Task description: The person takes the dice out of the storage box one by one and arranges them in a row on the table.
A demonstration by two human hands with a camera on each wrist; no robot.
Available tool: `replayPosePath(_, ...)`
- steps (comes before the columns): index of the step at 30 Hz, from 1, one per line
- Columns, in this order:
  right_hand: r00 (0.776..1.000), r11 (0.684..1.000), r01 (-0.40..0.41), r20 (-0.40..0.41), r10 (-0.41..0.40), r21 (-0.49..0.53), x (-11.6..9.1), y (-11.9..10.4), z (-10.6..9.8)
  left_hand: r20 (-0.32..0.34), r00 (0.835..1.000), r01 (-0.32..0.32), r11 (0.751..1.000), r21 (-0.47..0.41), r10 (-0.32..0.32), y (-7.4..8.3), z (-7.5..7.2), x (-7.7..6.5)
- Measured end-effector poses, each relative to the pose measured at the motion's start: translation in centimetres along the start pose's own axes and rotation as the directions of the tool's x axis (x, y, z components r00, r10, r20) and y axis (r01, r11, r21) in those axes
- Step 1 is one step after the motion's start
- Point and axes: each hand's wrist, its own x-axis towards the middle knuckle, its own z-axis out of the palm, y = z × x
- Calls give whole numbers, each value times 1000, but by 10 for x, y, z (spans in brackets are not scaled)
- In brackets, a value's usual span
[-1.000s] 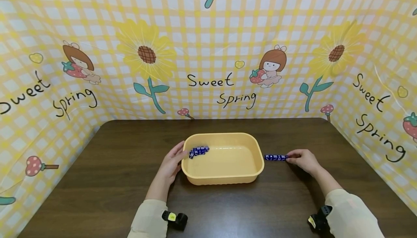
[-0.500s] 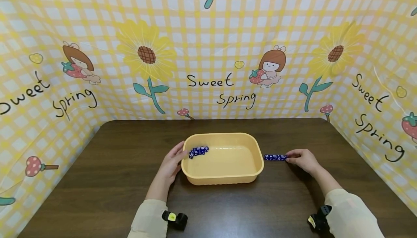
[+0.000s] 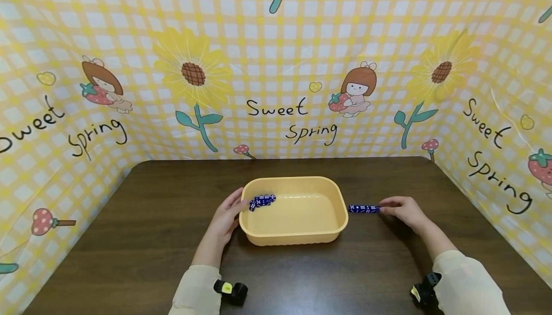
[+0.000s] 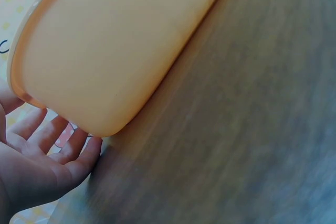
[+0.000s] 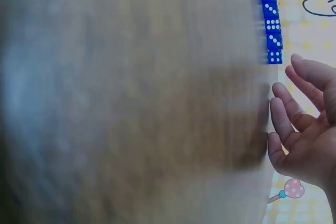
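A yellow plastic tub (image 3: 297,239) stands mid-table in the head view. At its left end my left hand (image 3: 226,216) grips the rim, thumb over the edge and fingers along the outer wall; the left wrist view shows those fingers curved against it. Inside the tub, close to that thumb, lies a small cluster of blue dice (image 3: 263,201) with white pips. Right of the tub, several more dice form a straight row (image 3: 363,209) on the table. My right hand (image 3: 405,213) is at the row's right end. A small gap parts its fingertips from the end die in the right wrist view.
The dark wooden table (image 3: 297,281) extends around the tub. Behind it and at both sides hangs a yellow checked cloth (image 3: 276,56) with printed flowers and lettering. A black wrist camera (image 3: 233,292) is strapped to the left sleeve, another (image 3: 424,290) to the right.
My right hand has eased slightly rightward off the end of the dice row. The left hand, the tub and the dice inside it hold their places; the head view shifts a little.
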Motion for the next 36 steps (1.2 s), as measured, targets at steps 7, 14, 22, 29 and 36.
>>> replayPosePath(7, 1000, 1000, 1, -18, -1, 11, 2, -4, -7, 6, 1000, -4, 1000, -9, 4, 0, 0, 1)
replayPosePath(14, 1000, 1000, 1, -4, -1, -16, 6, -21, -20, 9, 1000, -7, 1000, -10, 7, 0, 0, 0)
replayPosePath(22, 1000, 999, 28, 9, -27, -40, 14, -41, -33, 7, 1000, -6, 1000, -12, 6, 0, 0, 0)
replayPosePath(29, 1000, 1000, 18, 10, -18, -7, 25, -61, -38, 1, 1000, 5, 1000, 1, -5, -1, -1, 1)
replayPosePath(36, 999, 999, 34, 9, -34, 11, 39, -89, -39, -12, 1000, 4, 1000, 3, -4, -1, 0, 1)
